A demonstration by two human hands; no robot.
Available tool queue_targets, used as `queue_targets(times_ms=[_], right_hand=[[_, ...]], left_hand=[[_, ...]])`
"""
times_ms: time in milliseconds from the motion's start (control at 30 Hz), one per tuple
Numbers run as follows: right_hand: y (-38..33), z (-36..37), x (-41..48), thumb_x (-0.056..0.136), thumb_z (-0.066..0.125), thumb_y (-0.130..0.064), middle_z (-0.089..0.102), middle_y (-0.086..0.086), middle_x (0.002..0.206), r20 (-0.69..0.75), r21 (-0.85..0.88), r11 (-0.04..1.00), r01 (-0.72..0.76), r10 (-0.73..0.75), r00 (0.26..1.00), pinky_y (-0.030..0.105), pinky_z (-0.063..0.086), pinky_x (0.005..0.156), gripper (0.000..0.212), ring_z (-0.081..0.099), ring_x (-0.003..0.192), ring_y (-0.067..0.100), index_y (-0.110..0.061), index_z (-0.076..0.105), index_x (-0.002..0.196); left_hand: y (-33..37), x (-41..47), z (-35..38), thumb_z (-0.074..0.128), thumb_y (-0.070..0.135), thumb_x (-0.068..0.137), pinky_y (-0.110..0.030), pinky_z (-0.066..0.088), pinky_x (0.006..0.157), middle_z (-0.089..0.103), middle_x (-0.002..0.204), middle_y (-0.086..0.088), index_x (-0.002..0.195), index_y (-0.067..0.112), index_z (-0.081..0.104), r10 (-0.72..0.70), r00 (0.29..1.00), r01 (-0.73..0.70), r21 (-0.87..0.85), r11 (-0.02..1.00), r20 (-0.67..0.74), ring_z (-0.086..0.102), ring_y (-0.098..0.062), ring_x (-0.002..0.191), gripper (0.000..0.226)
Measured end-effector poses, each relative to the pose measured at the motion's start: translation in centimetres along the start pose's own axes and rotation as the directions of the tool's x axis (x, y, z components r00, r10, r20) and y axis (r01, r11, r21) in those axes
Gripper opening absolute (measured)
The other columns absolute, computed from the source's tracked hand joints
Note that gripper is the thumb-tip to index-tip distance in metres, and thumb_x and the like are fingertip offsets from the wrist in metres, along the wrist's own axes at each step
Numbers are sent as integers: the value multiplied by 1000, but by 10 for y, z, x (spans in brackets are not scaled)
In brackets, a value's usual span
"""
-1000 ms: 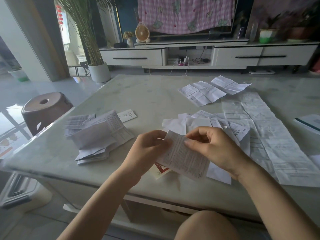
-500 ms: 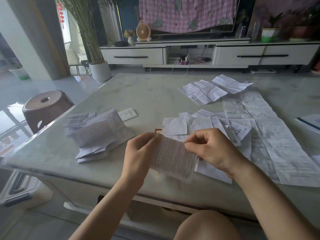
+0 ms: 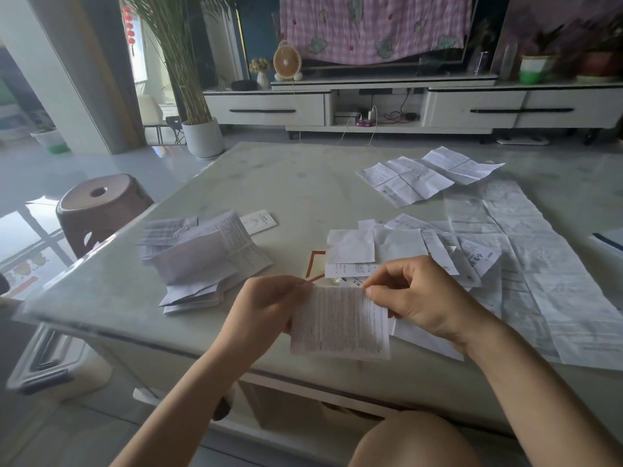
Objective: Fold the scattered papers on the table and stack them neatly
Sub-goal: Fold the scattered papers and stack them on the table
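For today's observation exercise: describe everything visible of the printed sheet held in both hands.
The printed sheet is thin white paper, rectangular, covered in dense lines of small dark text too blurred to read. It hangs tilted above the near edge of the table, pinched at its top corners by the left hand and right hand.

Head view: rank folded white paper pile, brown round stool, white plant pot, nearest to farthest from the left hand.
1. Folded white paper pile, just left of left hand.
2. Brown round stool, far left.
3. White plant pot, back left.
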State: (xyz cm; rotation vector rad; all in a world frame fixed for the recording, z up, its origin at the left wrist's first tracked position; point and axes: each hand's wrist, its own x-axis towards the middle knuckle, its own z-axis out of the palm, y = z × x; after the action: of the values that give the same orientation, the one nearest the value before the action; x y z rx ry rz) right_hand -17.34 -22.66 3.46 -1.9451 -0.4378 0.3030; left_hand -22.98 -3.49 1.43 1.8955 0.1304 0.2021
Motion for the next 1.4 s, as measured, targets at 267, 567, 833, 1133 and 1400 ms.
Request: queue_targets(times_ms=[267, 567, 833, 1133, 1400], right_hand=[[-2, 11, 3, 82, 66, -3, 64, -3, 60, -30, 81, 996, 42, -39, 999, 10, 44, 52, 8, 54, 49, -4, -8, 69, 76], [5, 19, 17, 84, 65, -8, 67, 2, 68, -121, 94, 995, 28, -17, 993, 11, 43, 51, 6, 54, 50, 0, -10, 68, 79], [28, 1, 28, 84, 55, -3, 60, 7, 110, -289, -585, 809, 66, -284, 914, 24, 34, 88, 24, 52, 100, 21, -10, 68, 103], [28, 15, 30, 96, 33, -20, 25, 5, 153, 6, -741, 669, 54, -74, 997, 33, 24, 111, 40, 30, 135, 20, -14, 50, 131], [25, 14, 29, 98, 35, -27, 39, 4, 145, -82, -731, 671, 124, -266, 961, 29, 27, 108, 45, 37, 128, 17, -10, 38, 139]], left_hand=[[-9, -13, -41, 60, 4, 86, -22, 50, 43, 63, 51, 0, 69, 10, 68, -59, 979, 44, -79, 996, -196, 58, -12, 44, 19], [-38, 11, -75, 64, 13, 86, -29, 56, 65, 69, 63, 8, 72, 24, 67, -76, 807, 69, -33, 997, -585, 67, -17, 61, 18], [-43, 6, -44, 64, 21, 87, -37, 36, 64, 55, 106, -24, 110, 4, 62, 447, 656, 109, 662, 742, -609, 53, -43, 98, 29], [-30, 9, -18, 42, 29, 84, -35, 45, 80, 56, 109, -17, 103, 4, 64, 526, 742, -168, 645, 746, -415, 54, -34, 99, 38], [-13, 13, 9, 50, 25, 87, -35, 50, 78, 56, 109, 4, 102, 15, 66, 442, 825, -274, 434, 858, -353, 59, -24, 96, 23]])
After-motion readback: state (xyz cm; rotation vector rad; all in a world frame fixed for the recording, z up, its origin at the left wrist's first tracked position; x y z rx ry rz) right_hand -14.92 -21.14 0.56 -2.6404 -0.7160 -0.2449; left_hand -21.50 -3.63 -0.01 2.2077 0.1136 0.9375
